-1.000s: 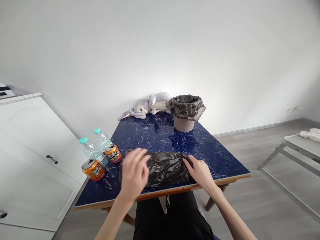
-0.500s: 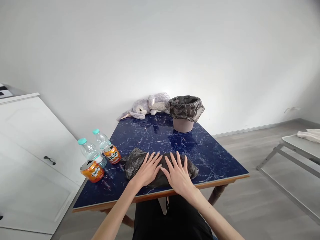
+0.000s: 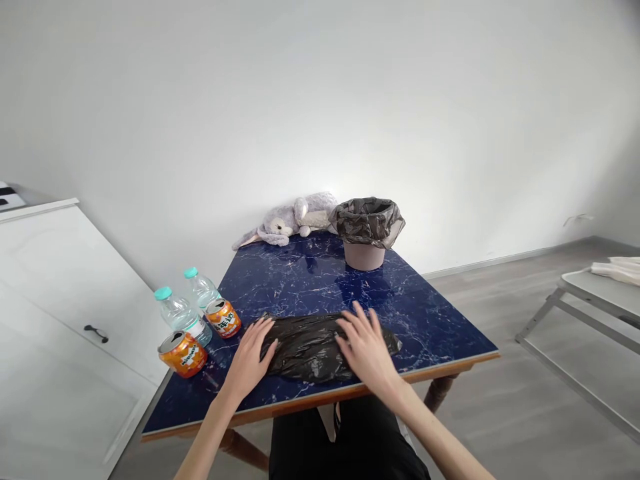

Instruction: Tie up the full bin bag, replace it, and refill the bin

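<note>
A crumpled black plastic bag [image 3: 310, 347] lies flat near the front edge of the blue marbled table [image 3: 310, 280]. My left hand [image 3: 249, 360] rests open on the bag's left end, fingers spread. My right hand [image 3: 367, 347] lies open and flat on the bag's right half. Both palms press down on the plastic. Neither hand holds anything.
Two orange cans [image 3: 183, 353] [image 3: 223, 317] and two water bottles with teal caps [image 3: 178, 312] [image 3: 200, 287] stand at the table's left edge. A small bin lined with a black bag [image 3: 366, 232] and a grey plush toy [image 3: 290, 223] sit at the far end. A white cabinet [image 3: 65, 320] stands left.
My hands, side by side on the bag's middle half a second ago, have slid apart toward its ends. The bag is flatter and longer. The view tilted slightly.
</note>
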The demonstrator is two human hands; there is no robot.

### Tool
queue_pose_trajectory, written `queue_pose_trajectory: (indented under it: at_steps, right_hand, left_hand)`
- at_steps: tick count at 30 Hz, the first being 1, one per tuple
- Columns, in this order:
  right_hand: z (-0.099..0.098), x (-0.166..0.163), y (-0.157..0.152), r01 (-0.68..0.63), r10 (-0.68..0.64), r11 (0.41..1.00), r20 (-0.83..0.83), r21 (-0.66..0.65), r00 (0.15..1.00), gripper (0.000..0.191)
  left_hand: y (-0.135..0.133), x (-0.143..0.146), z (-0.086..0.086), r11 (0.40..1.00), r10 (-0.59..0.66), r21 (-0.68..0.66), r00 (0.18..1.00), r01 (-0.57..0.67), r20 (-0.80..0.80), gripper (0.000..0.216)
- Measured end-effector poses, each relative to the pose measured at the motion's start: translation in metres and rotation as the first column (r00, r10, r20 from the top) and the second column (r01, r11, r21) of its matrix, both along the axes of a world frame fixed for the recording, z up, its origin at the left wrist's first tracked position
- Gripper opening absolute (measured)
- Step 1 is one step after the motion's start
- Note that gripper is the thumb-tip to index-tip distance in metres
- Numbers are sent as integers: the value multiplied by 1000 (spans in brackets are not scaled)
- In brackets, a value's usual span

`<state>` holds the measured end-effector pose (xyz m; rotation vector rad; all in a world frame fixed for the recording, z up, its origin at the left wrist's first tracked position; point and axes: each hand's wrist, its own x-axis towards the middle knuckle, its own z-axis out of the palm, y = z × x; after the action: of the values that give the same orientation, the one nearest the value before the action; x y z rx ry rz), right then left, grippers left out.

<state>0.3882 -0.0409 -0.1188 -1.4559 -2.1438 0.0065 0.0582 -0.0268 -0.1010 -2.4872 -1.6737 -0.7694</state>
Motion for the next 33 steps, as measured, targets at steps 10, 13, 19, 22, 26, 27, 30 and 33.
queue_pose_trajectory:
  at_steps: [10, 13, 19, 22, 26, 27, 30, 33]
  right_hand:
    - [21, -151, -26, -280, 253, 958, -279, -60, 926, 24]
    - [24, -156, -24, -269, 214, 958, -381, -98, 900, 10]
    - [37, -113, -28, -259, 83, 959, -756, -117, 649, 12]
    - [44, -91, -32, -299, 5, 944, -902, -138, 432, 24]
    - [43, -73, -46, -329, -101, 930, -975, -164, 199, 34]
    - [40, -70, -50, -343, -131, 923, -982, -172, 140, 35]
    - [26, -54, -62, -411, -222, 892, -975, -190, -32, 37]
    - [12, -27, -66, -303, -239, 926, -971, -224, -14, 33]
  left_hand:
    - [-29, 2, 15, 923, 179, 246, 896, -296, 407, 27]
    - [-40, 4, 16, 901, 219, 223, 833, -373, 508, 27]
    - [-58, 16, 5, 824, 322, 150, 670, -546, 669, 32]
    - [-65, 31, 8, 929, 294, 5, 743, -371, 601, 40]
    - [-69, 66, 23, 983, 171, -146, 838, -110, 518, 39]
    - [-67, 76, 26, 985, 156, -149, 846, -92, 509, 37]
    - [-54, 103, 31, 992, 21, -120, 922, 28, 387, 45]
    - [-33, 130, 31, 960, -218, -140, 961, 242, 169, 55]
